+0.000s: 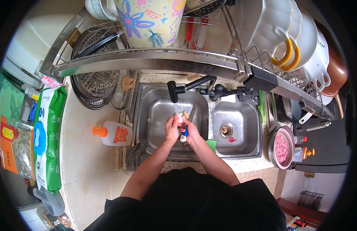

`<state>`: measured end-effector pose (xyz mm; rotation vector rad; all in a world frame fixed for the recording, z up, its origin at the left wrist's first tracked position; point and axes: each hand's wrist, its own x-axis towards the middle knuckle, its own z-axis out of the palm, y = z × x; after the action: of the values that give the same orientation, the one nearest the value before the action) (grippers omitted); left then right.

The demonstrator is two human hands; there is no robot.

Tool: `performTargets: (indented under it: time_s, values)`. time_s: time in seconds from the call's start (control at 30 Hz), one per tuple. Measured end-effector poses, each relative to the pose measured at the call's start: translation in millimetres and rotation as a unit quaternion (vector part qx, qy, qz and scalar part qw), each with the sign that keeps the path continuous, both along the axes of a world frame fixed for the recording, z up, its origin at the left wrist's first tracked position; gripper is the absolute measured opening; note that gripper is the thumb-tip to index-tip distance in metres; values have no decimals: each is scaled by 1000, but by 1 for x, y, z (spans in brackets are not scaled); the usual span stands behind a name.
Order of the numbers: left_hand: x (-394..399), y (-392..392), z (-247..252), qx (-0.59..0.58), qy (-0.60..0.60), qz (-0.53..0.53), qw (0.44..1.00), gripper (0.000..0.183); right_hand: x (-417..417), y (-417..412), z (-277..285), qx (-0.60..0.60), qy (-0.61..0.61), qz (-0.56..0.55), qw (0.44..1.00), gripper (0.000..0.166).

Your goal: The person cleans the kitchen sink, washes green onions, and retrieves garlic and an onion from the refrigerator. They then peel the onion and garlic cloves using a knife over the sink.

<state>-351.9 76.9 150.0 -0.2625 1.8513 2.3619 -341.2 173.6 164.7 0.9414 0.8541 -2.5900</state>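
Both my hands are over the larger left basin [152,127] of a steel double sink. My left hand [172,127] pinches a small pale piece of food [180,117], perhaps garlic, under running water [176,108]. The stream falls from a black faucet [172,91] just beyond my fingers. My right hand [192,132] grips a knife by its blue-and-white handle [184,133], and its fingertips meet the pale piece. The knife blade [192,112] points away from me, up and to the right. Another pale lump [185,114] is partly hidden beside the blade.
The right basin [241,144] holds a pink scrap [231,140] near its drain [226,130]. A green cloth [211,145] hangs over the sink's front. A steel dish rack [149,62] spans above. Left stands a plastic bottle [117,133]; right, a colander of pink minced meat [280,147].
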Motion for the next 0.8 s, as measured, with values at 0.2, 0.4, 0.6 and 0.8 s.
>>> performTargets:
  time_s: [0.2, 0.4, 0.6, 0.8]
  values:
    - [-3, 4, 15, -42, -73, -1, 996, 36, -1, 1, -15, -73, -39, -24, 996, 21]
    - [-21, 5, -14, -73, -14, -69, 995, 33, 6, 16, -16, -91, -7, -35, 995, 21]
    - [-47, -12, -58, -394, 5, -86, 915, 27, 15, 24, -11, -174, 18, -20, 984, 28]
    - [-34, -31, -38, -197, -79, -116, 970, 51, -4, 21, -6, -163, -3, 8, 987, 32]
